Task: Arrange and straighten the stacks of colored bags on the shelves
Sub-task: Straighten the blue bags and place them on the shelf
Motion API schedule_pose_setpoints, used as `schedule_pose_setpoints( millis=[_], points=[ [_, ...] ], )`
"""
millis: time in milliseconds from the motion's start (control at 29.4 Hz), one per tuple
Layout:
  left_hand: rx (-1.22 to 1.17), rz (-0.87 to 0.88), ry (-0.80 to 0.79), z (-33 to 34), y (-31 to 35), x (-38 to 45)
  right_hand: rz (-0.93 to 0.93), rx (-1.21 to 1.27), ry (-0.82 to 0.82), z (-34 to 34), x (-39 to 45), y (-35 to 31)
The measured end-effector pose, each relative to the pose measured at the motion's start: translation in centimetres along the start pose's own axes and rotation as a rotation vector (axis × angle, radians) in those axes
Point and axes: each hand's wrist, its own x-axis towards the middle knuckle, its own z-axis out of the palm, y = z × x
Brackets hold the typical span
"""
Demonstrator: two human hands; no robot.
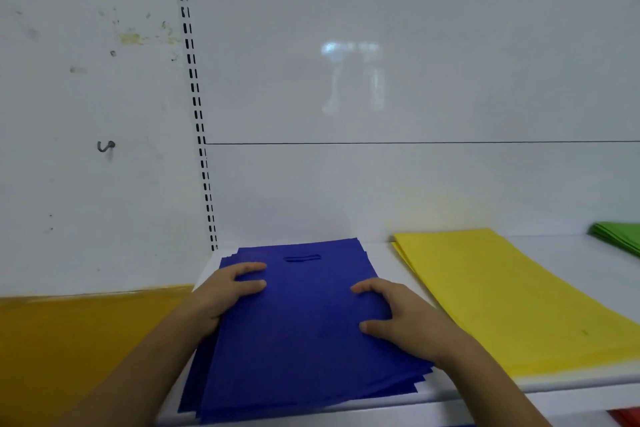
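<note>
- A stack of blue bags (304,329) lies flat on the white shelf (571,255), at its left end, close to the slotted upright rail (199,121) of the back panel.
- The top blue bag shows a die-cut handle slot (302,258) near its far edge, towards the back panel.
- The stack is fanned rather than square: bag edges stick out in steps at the near right corner and along the left side, and the near edge overhangs the shelf front.
- The left hand (227,291) grasps the left side of the blue stack, fingers curled over the top; the thumb is hidden.
- The right hand (403,315) rests on the right side of the same stack, fingers bent and pressing down with their tips, the thumb also lying on top nearer the camera.
- A stack of yellow bags (502,298) lies on the same shelf just beside the blue stack on the right, turned at an angle, a strip of bare shelf between the two.
- A stack of green bags (620,239) sits further right at the frame edge, only partly in view.
- Left of the shelf, a mustard-yellow band (79,333) runs along the lower wall.
- A small hook (105,146) is fixed to the wall above that band.
- Something red (627,418) shows below the shelf at the bottom right corner; I cannot tell what it is.
</note>
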Motion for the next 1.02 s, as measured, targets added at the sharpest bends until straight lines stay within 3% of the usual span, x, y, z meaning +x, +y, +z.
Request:
schedule_pose_setpoints(
  millis=[238,511,749,1021],
  points=[
    [0.223,0.283,0.069,0.0,-0.6,-0.8,0.009,-0.007,0.108,0.9,-1.2,-0.3],
    [-0.156,0.279,0.071,1.3,1.2,-5.2,-0.004,-0.049,0.245,0.2,-5.7,-0.2],
    [-0.224,0.373,-0.029,6.8,3.1,-11.1,-0.035,0.013,0.389,-2.6,-15.0,1.5],
    [-0.086,0.492,-0.109,16.7,1.7,-22.0,0.036,0.016,0.529,-3.9,-31.7,5.3]
  ],
)
